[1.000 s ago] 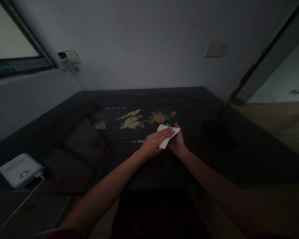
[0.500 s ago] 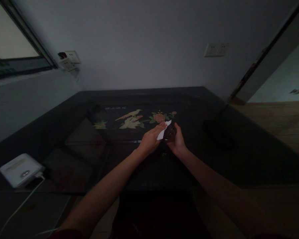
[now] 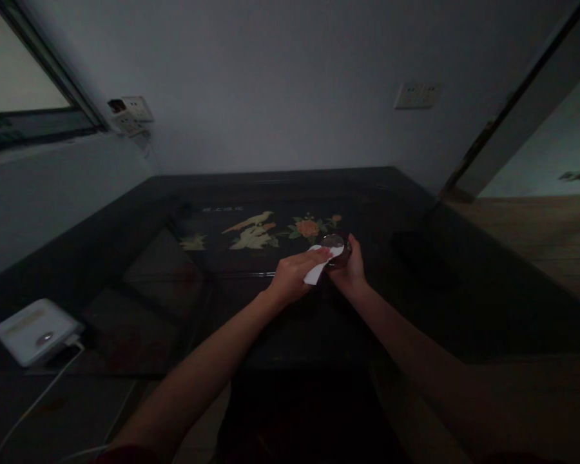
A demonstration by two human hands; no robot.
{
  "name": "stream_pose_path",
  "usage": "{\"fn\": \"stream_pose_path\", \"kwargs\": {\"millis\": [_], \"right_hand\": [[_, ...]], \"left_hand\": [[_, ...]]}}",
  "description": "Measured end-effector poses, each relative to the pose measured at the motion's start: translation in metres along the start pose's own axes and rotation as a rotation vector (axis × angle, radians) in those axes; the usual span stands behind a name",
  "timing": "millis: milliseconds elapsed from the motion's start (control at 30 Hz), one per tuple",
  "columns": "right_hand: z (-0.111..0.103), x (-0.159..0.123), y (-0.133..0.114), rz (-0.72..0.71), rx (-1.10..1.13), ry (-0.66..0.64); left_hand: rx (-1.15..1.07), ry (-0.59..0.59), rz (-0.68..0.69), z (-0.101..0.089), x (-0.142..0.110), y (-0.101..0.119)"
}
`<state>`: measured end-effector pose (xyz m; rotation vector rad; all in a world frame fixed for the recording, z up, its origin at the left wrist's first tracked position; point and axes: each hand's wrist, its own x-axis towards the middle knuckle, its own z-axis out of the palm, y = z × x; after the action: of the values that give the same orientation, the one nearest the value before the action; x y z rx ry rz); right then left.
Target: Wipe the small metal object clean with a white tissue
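My right hand is curled around a round dark glass vessel with a shiny rim; whether it is a cup or an ashtray I cannot tell. The vessel is tilted, its round top facing up and away. In my left hand is a white tissue, pressed by the fingers against the vessel's near left side and rim. Both hands are above the dark glossy tabletop, close together in front of its inlaid bird and flower picture.
A white box-shaped device with a cable plugged in stands at the table's left. A dark flat object lies on the right. Behind the table is a wall with sockets; a plug adapter sits at the left.
The vessel has been turned so its round top shows, and my right hand has shifted slightly right. My left fingers have slid right with the tissue, onto the vessel's rim.
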<state>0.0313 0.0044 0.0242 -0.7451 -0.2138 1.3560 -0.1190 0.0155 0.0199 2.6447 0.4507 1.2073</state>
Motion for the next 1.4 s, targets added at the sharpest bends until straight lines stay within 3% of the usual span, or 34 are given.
{"fn": "stream_pose_path", "kwargs": {"millis": [133,267,433,633,900,1167,1400], "right_hand": [[0.000,0.000,0.006,0.034,0.006,-0.063],[0.004,-0.005,0.013,-0.032,-0.030,-0.073],[0.009,-0.012,0.014,-0.026,-0.101,-0.013],[0.015,-0.014,0.002,0.026,-0.017,0.024],[0.005,-0.007,-0.003,0.014,-0.029,0.067],[0.009,-0.011,0.005,0.008,-0.031,-0.013],[0.014,-0.014,0.011,0.043,-0.038,-0.025]], "left_hand": [[-0.016,-0.101,0.029,0.002,0.004,0.006],[0.001,-0.161,-0.037,0.006,0.010,0.008],[0.003,-0.158,-0.154,0.006,0.012,0.003],[0.016,-0.111,-0.221,0.002,0.007,-0.002],[0.038,-0.020,-0.092,-0.004,0.002,0.000],[-0.045,-0.143,-0.019,0.000,0.006,0.006],[0.004,-0.128,-0.185,0.002,0.009,0.000]]}}
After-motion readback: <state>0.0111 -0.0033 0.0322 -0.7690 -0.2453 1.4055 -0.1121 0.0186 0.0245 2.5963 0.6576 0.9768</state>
